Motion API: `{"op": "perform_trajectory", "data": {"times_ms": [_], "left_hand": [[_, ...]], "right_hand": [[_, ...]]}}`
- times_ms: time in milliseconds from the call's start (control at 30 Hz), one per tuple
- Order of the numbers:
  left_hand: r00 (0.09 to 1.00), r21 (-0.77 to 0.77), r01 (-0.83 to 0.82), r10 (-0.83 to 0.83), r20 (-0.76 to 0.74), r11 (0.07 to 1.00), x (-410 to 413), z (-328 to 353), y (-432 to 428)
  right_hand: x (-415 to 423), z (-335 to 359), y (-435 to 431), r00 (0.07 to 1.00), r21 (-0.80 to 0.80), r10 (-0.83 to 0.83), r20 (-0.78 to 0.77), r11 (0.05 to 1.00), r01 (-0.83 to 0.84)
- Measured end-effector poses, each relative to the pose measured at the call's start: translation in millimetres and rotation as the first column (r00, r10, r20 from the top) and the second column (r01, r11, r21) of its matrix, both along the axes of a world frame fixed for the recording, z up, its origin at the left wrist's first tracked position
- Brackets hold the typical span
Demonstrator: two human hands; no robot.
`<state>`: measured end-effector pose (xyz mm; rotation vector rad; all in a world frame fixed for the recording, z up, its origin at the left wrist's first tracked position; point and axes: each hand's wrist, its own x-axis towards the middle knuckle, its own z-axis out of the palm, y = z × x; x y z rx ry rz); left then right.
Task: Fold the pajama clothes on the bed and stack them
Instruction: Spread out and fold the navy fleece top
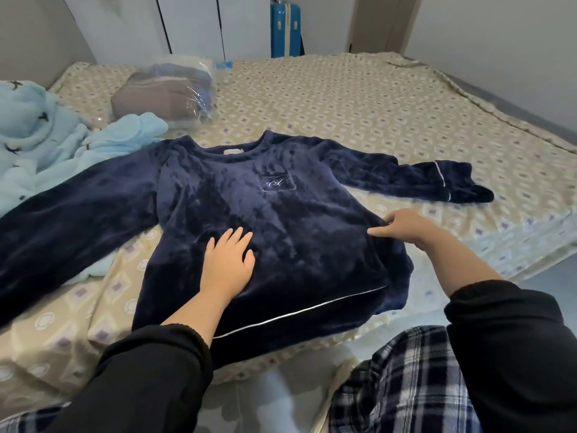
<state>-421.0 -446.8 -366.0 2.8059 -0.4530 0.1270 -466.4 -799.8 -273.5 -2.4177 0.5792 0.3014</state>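
Note:
A navy fleece pajama top lies face up and spread flat on the bed, both sleeves stretched out to the sides, its white-piped hem near the bed's front edge. My left hand rests flat on the lower middle of the top with fingers straight. At the top's right side edge, my right hand pinches the fabric. Light blue fleece pajama clothes lie crumpled at the left, partly under the navy left sleeve.
A clear plastic bag with folded brown and blue bedding sits at the back left of the bed. A blue suitcase stands by the white wardrobe behind. The patterned sheet is bare on the right half. My plaid trousers show below.

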Motion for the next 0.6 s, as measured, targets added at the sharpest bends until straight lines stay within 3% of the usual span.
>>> {"op": "perform_trajectory", "data": {"times_ms": [100,200,267,300,367,400,433,500,533,567,600], "left_hand": [[1.000,-0.002,-0.001,0.001,0.004,1.000,-0.7,0.7,-0.3],[1.000,-0.021,-0.004,0.004,0.001,1.000,-2.0,2.2,-0.7],[1.000,-0.032,-0.005,0.005,-0.002,0.999,-3.2,3.1,-0.9],[1.000,-0.035,-0.005,0.005,-0.003,0.999,-3.5,3.7,-0.6],[1.000,-0.039,-0.006,0.006,-0.001,0.999,-2.8,4.8,-0.1],[1.000,-0.041,-0.008,0.008,0.000,0.999,-2.8,5.1,0.6],[1.000,-0.044,-0.009,0.009,0.001,0.999,-3.1,5.2,0.7],[1.000,-0.055,-0.012,0.012,-0.001,0.998,-3.4,5.0,0.0],[1.000,-0.059,-0.013,0.013,-0.002,0.998,-3.8,4.7,-0.2],[1.000,-0.061,-0.014,0.014,-0.001,0.998,-3.7,4.2,-0.4],[1.000,-0.061,-0.015,0.015,0.001,0.998,-3.7,3.8,-0.3]], "right_hand": [[-11.0,-4.5,-3.3,0.994,-0.123,0.008,-0.105,0.992,-0.021],[-16.2,-8.6,0.4,0.998,-0.147,-0.062,-0.025,0.987,0.058],[-17.5,-7.5,5.9,0.994,0.061,-0.093,0.059,0.994,0.089],[-18.6,-4.3,6.5,0.990,0.253,-0.121,0.073,0.962,0.098],[-21.8,5.3,2.7,0.982,0.665,-0.182,0.044,0.740,0.107],[-23.8,8.9,-0.9,0.978,0.739,-0.206,0.013,0.661,0.129],[-24.6,11.7,-5.2,0.973,0.699,-0.230,-0.014,0.693,0.174],[-27.5,12.3,-12.6,0.979,0.377,-0.192,-0.068,0.904,0.204],[-29.0,12.3,-12.2,0.981,0.226,-0.178,-0.076,0.955,0.191],[-27.7,7.0,-13.9,0.981,0.208,-0.177,-0.076,0.960,0.189],[-26.1,1.8,-17.1,0.978,0.318,-0.193,-0.081,0.925,0.209]]}}
